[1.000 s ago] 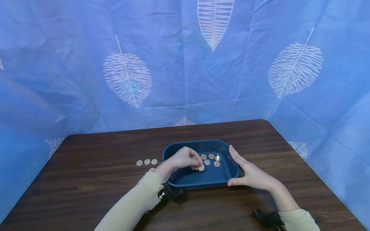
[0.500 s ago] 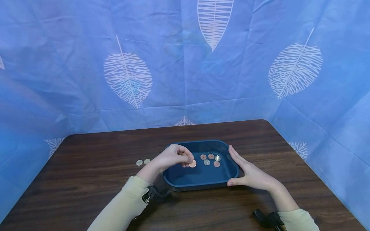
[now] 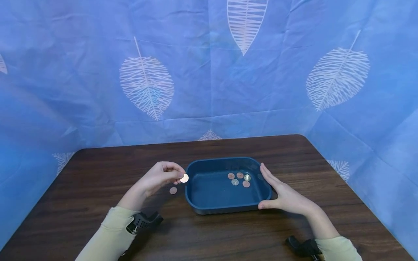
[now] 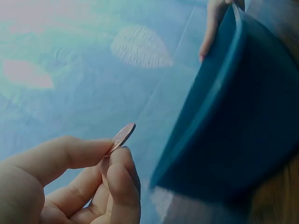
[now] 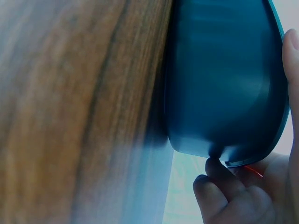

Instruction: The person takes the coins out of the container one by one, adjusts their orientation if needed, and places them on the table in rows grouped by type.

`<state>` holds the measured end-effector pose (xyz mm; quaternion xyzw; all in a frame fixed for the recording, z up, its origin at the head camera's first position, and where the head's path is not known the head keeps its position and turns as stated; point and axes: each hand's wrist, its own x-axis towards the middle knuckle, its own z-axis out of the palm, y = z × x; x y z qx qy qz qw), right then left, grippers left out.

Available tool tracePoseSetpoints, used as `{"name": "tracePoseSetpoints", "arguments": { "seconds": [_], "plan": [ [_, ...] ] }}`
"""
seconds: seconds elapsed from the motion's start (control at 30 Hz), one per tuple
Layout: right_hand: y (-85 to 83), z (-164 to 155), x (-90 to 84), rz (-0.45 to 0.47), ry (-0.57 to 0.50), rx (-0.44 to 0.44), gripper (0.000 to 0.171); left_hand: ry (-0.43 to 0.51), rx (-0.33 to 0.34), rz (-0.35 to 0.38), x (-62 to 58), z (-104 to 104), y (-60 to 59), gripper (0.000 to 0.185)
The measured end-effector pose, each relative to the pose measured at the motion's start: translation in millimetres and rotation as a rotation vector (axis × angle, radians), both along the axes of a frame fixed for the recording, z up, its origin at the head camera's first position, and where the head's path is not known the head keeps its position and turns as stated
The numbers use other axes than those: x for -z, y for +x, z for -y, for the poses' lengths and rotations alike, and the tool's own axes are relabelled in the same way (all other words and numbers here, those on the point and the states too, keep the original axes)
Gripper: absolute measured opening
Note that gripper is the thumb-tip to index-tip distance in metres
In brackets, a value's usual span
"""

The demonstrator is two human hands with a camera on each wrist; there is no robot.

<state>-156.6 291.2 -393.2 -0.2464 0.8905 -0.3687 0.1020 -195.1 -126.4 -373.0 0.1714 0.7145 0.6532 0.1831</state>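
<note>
Thumb and fingertips of my left hand (image 3: 159,178) pinch a copper-coloured coin (image 3: 184,178), held up just off the left end of a dark blue tray (image 3: 225,208). Seen from the left wrist, the coin (image 4: 122,136) tilts up between thumb and index finger. My right hand (image 3: 287,195) holds the tray's right end, its thumb at the front corner and its fingers along the far side. Inside the tray, toward its right half, lie several copper and silver coins (image 3: 235,182). On the table below my left fingers rests another copper coin (image 3: 173,190).
The tray stands on a dark wood-grain table (image 3: 107,181). Behind the table hangs a blue cloth (image 3: 183,90) printed with white leaves. Each wrist wears a black camera mount, such as the left mount (image 3: 143,221).
My left hand has carried the copper coin leftward out of the tray to beyond its left end. The silver coins on the table are now hidden behind that hand. My right hand stays put.
</note>
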Motion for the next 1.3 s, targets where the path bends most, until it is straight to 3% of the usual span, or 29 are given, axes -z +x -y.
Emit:
{"name": "tracePoseSetpoints", "arguments": {
  "seconds": [0.27, 0.43, 0.53, 0.73, 1.0, 1.3],
  "plan": [
    [0.2, 0, -1.7, -0.007, 0.003, -0.009, 0.108, -0.057, -0.115, 0.02, 26.1, 37, 1.6, 0.024],
    [-0.1, 1, -1.9, -0.001, 0.003, -0.008, 0.109, -0.157, -0.192, 0.02, 34.8, 51, 5.2, 0.022],
    [-0.1, 1, -2.5, 0.001, -0.001, -0.008, 0.109, -0.238, -0.219, -0.017, 38.4, 55, 6.5, 0.018],
    [-0.1, 1, -3.0, -0.006, 0.007, -0.005, 0.109, -0.355, -0.226, -0.13, 43.0, 53, 7.5, 0.011],
    [-0.8, 0, -1.5, 0.002, 0.002, -0.004, 0.109, -0.522, -0.282, -0.224, 42.4, 47, 8.3, 0.004],
    [-0.7, 1, -2.3, 0.006, -0.002, -0.002, 0.109, -0.582, -0.309, -0.247, 40.0, 43, 11.5, 0.003]
  ]
}}
